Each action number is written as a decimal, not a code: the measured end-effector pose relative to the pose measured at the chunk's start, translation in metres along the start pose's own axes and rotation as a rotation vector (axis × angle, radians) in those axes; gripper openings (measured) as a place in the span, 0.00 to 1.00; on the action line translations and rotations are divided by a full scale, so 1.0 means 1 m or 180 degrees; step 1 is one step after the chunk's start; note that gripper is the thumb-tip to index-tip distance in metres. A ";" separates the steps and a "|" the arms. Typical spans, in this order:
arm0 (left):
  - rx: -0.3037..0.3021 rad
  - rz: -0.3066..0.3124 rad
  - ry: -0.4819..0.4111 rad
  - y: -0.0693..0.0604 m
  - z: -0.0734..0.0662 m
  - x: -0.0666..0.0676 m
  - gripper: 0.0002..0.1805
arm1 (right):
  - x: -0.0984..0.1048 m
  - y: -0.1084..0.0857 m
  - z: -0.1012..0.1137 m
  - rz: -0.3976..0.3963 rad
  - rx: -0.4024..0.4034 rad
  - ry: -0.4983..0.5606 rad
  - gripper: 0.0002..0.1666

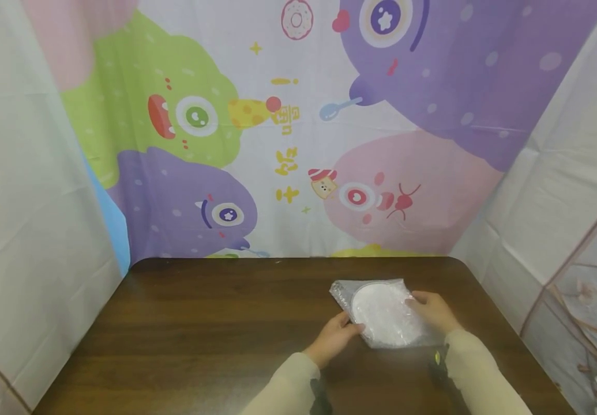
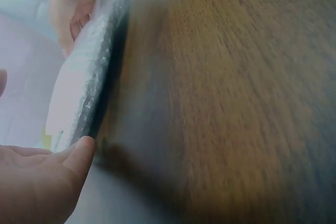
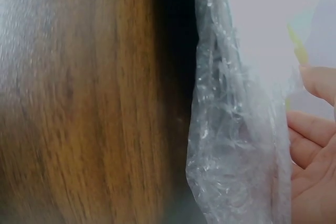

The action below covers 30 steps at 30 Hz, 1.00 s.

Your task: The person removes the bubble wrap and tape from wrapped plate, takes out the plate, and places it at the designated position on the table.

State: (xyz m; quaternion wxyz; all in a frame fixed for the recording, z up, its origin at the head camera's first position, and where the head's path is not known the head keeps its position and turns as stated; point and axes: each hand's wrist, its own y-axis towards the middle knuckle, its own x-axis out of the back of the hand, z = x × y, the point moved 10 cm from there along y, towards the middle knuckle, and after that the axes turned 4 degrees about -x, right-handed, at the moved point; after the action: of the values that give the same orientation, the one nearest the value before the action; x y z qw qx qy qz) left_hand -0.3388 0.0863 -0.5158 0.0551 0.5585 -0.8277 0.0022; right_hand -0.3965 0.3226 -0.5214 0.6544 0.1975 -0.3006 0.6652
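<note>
A round white disc [image 1: 381, 314] lies inside a clear bubble-wrap bag [image 1: 345, 291]; what kind of disc it is cannot be made out through the wrap. My left hand [image 1: 333, 340] pinches the bag's near left edge, its thumb over the top. On the right side, my right hand [image 1: 435, 311] grips the opposite edge between thumb and fingers. In the left wrist view the bubble wrap [image 2: 97, 72] is seen edge-on, tilted above the table. Crinkled film of the bag [image 3: 231, 156] fills the middle of the right wrist view, beside the right hand [image 3: 315, 156].
A dark brown wooden table [image 1: 199, 323] spreads beneath the hands. Behind it hangs a cloth [image 1: 288, 225] printed with cartoon monsters. Pale cloth walls [image 1: 23, 202] close in the left and right sides.
</note>
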 end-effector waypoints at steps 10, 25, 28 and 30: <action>0.0197 -0.0100 -0.0330 -0.010 0.007 0.013 0.36 | -0.010 -0.005 0.011 0.0099 0.0089 0.0060 0.31; 0.0088 -0.0192 -0.0311 -0.023 0.008 0.033 0.33 | -0.027 -0.006 0.029 0.0218 0.0344 0.0066 0.28; 0.0101 -0.0204 -0.0342 -0.027 0.009 0.037 0.31 | -0.033 -0.006 0.032 0.0247 0.0321 0.0050 0.29; 0.0110 -0.0226 -0.0292 -0.029 0.010 0.042 0.29 | -0.036 -0.007 0.034 0.0273 0.0328 0.0038 0.29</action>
State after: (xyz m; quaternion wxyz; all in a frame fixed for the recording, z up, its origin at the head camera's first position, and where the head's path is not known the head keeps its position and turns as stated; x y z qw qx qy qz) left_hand -0.3281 0.0362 -0.5239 0.0075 0.5878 -0.8089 -0.0111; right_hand -0.3920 0.2730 -0.5191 0.6161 0.2139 -0.2702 0.7083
